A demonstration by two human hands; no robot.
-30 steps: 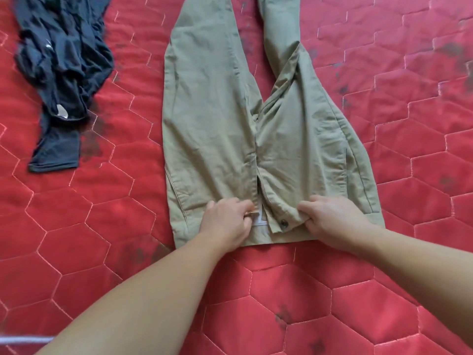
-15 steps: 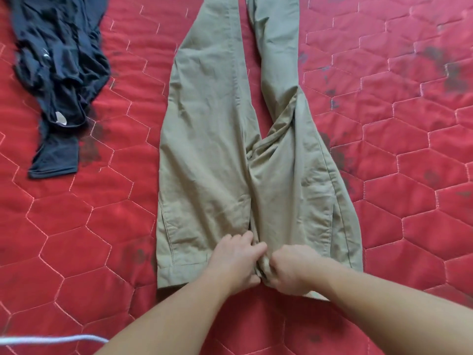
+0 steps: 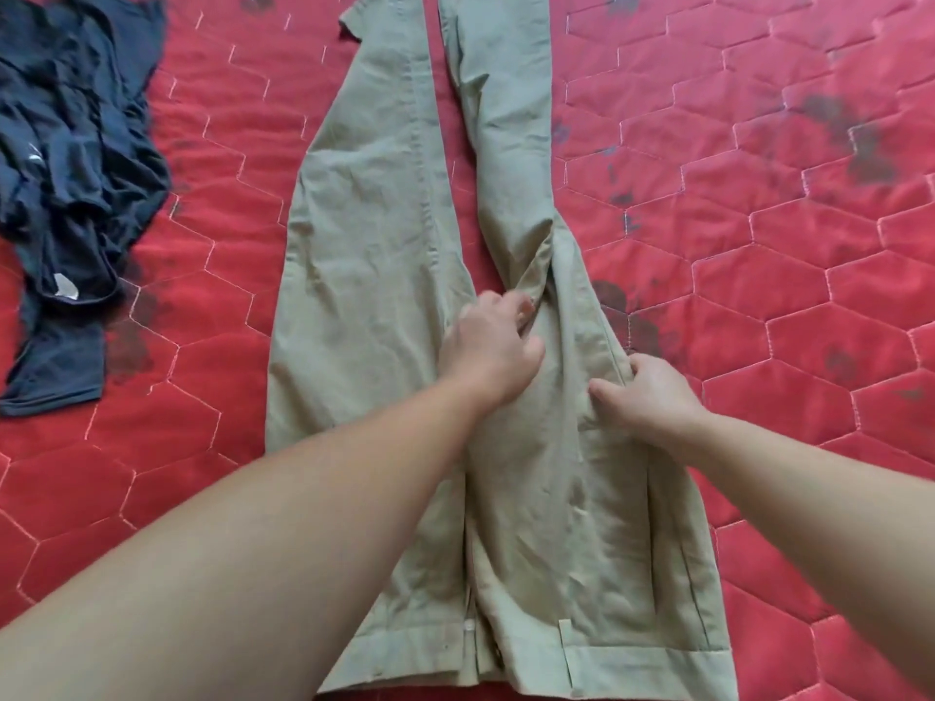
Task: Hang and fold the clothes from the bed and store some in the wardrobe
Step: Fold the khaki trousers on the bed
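Khaki trousers (image 3: 384,275) lay flat along the middle of the bed (image 3: 759,275), waistband at the near edge, 2 legs running toward the far edge. My left hand (image 3: 488,346) sat at the crotch, fingers curled into the bunched fabric there. Right hand (image 3: 645,392) was on the right outer seam, fingers curled over that edge; couldn't tell if it really pinched. Cloth read as light, soft woven cotton: limp, creases easily, no slip risk. Best hold looked like the seams or waistband, not mid-panel. Dark garment (image 3: 76,194) lay crumpled by the left edge.
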